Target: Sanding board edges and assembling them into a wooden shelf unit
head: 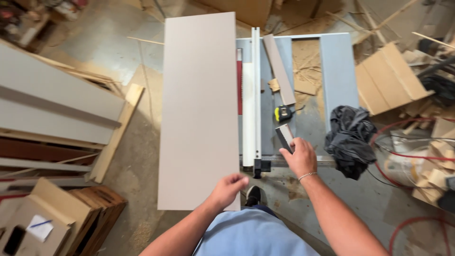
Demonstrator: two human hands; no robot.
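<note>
Risk 1: long grey panel (199,111) lying lengthwise on the left side of the table saw (339,71), near end overhanging the front edge, held at 1 corner only. Likely to tip or pivot away from the white rip fence (250,95) if that single hold slackens.

Risk 2: loose items on the saw top right of the fence — yellow tape measure (283,113), narrow grey strip (279,68), wood scraps, sawdust. Liable to shift or snag. Dark bundled cloth (350,137) resting at the right table edge, red cable (403,156) trailing on the floor; trip and catch hazards.

Grip, left hand (227,189): closed on the panel's near right corner, thumb on top, fingers wrapped under the edge.

Grip, right hand (299,157): closed around the lower end of a small grey offcut block (284,135), block tilted up over the saw top just right of the fence.

Blade position: not discernible.
</note>
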